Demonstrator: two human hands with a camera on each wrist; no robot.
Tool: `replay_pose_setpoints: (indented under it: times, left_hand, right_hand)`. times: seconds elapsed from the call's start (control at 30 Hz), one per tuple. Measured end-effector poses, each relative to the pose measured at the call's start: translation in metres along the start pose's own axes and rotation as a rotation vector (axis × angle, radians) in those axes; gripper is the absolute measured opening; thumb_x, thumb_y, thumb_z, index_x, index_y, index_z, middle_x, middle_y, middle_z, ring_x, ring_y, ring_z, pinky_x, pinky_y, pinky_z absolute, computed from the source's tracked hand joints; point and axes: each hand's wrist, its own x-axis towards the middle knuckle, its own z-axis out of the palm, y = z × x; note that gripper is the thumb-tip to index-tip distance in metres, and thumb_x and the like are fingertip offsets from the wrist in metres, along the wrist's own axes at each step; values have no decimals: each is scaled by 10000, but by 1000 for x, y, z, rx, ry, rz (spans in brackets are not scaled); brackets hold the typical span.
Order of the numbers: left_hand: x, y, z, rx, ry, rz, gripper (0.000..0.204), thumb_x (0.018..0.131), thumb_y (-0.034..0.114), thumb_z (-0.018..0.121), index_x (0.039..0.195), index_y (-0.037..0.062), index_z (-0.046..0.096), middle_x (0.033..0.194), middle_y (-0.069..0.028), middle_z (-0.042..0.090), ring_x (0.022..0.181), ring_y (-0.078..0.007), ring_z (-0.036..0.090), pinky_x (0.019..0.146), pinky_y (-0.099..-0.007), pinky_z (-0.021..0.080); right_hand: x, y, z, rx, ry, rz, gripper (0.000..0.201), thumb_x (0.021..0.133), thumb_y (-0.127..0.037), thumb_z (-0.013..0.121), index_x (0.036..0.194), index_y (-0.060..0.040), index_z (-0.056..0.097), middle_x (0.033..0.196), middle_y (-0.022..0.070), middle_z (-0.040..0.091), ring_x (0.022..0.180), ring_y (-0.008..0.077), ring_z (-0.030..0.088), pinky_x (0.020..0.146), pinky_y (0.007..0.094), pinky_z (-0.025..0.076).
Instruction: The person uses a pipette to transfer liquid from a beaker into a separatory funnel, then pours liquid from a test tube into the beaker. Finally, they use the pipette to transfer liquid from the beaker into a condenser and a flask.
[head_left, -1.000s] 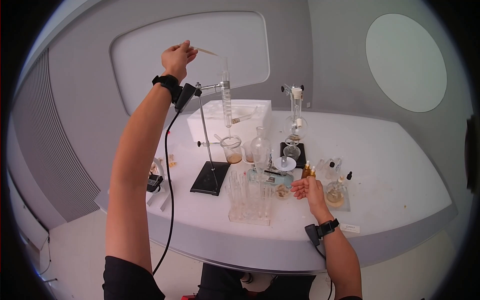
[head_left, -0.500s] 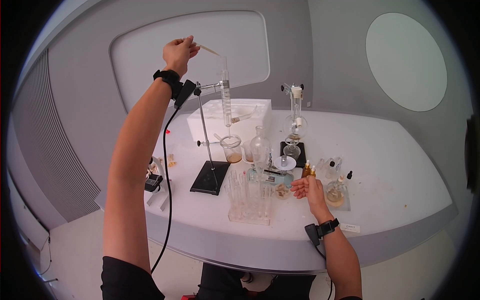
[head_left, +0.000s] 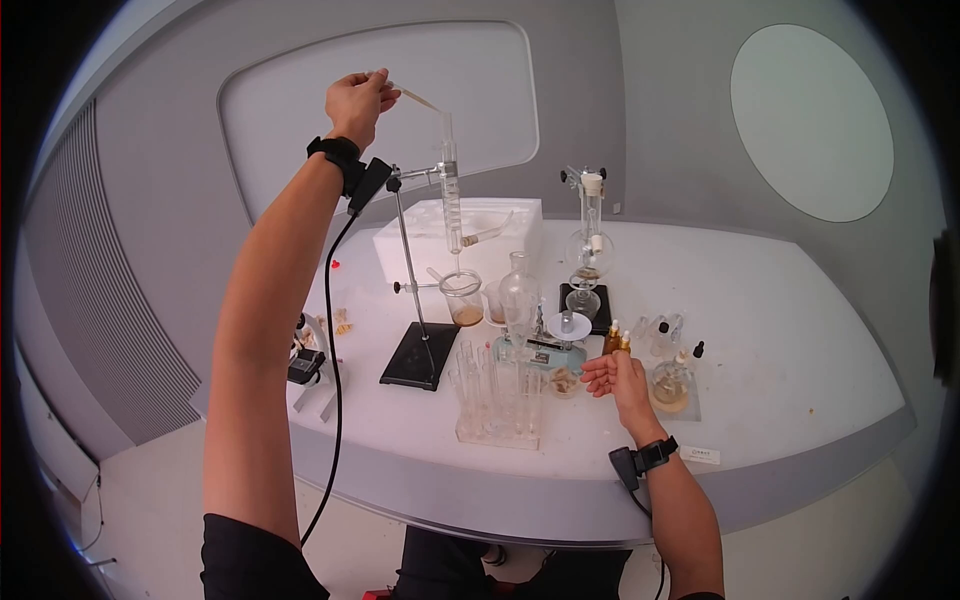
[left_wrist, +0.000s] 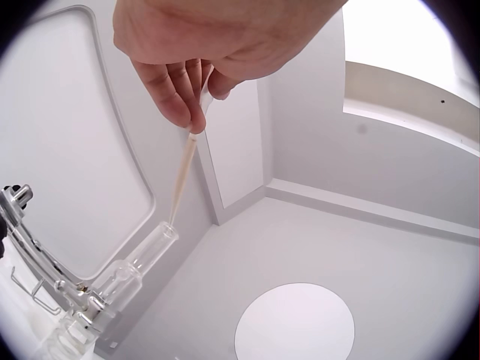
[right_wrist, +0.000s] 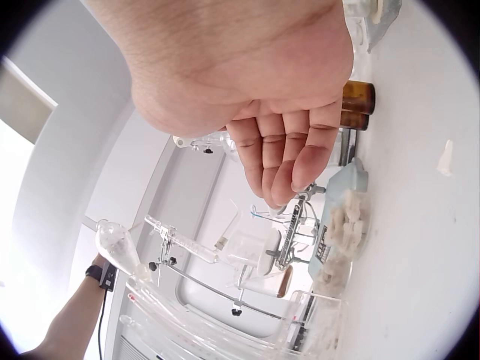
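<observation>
High over the stand, my left hand (head_left: 355, 108) pinches a dropper (left_wrist: 182, 176) between thumb and fingers. Pale yellowish liquid shows in the dropper, which slants down with its tip right at the mouth of an upright glass tube (left_wrist: 156, 247). A clamp on a retort stand (head_left: 408, 260) holds that tube, and below it sits a beaker (head_left: 465, 312) with brown liquid. Low over the table, my right hand (head_left: 622, 388) has loosely bent fingers and holds nothing. Amber dropper bottles (right_wrist: 358, 97) stand beside it, and a small dish of pale pieces (head_left: 564, 384) lies to its left.
A test tube rack (head_left: 500, 440) stands at the front, with a pale blue balance (head_left: 545, 357) behind it. Farther back are a white foam box (head_left: 405, 240) and a second stand with glassware (head_left: 590, 255). A microscope (head_left: 308, 365) is at left, a flask (head_left: 670, 390) at right.
My left hand has risen slightly, and the dropper's tip has come a little nearer the tube's mouth. The right hand stays where it was.
</observation>
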Motion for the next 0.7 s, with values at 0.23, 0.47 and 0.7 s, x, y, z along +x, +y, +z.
replay_pose_setpoints:
  times: [0.23, 0.47, 0.7]
  left_hand:
    - [1, -2, 1, 2, -11, 12, 223, 933, 104, 690, 1019, -91, 626, 868, -147, 702, 714, -200, 723, 674, -274, 618]
    - [3, -3, 2, 12, -11, 8, 226, 930, 101, 691, 1024, -95, 630, 873, -147, 703, 719, -201, 726, 676, -275, 621]
    - [3, -2, 4, 27, -19, 23, 229, 929, 106, 693, 1025, -95, 639, 861, -139, 704, 713, -197, 725, 676, -281, 623]
  right_hand:
    - [1, 2, -1, -15, -11, -5, 635, 1033, -364, 223, 986, 52, 701, 817, 127, 721, 643, 139, 640, 613, 264, 521]
    - [1, 2, -1, -6, 1, 3, 626, 1011, -363, 245, 969, 62, 702, 814, 129, 719, 637, 135, 627, 599, 260, 516]
    - [1, 1, 0, -7, 1, -3, 628, 1012, -369, 248, 970, 61, 703, 808, 125, 718, 638, 134, 628, 601, 259, 516]
